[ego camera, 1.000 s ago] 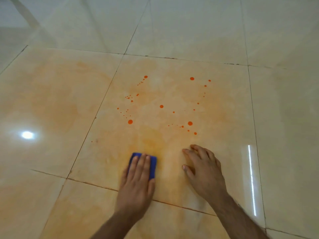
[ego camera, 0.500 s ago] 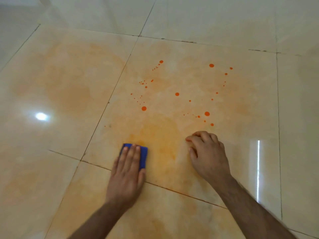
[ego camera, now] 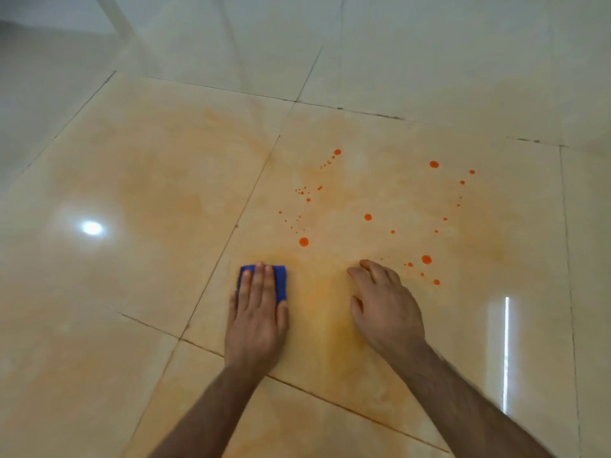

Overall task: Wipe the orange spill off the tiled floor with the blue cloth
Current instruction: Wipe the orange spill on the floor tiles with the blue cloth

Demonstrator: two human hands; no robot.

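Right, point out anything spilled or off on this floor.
Orange droplets dot the tiled floor beyond both hands, unwiped. A pale orange smear lies between the blue cloth under the left hand and the right hand.

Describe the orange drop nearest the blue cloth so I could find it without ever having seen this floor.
Start at the big orange-stained tile where both hands rest. The left hand presses a blue cloth flat near that tile's left grout line. Just beyond the cloth, slightly to its right, sits a round orange drop, standing alone below a scatter of tiny specks and clearly bigger than any of them.
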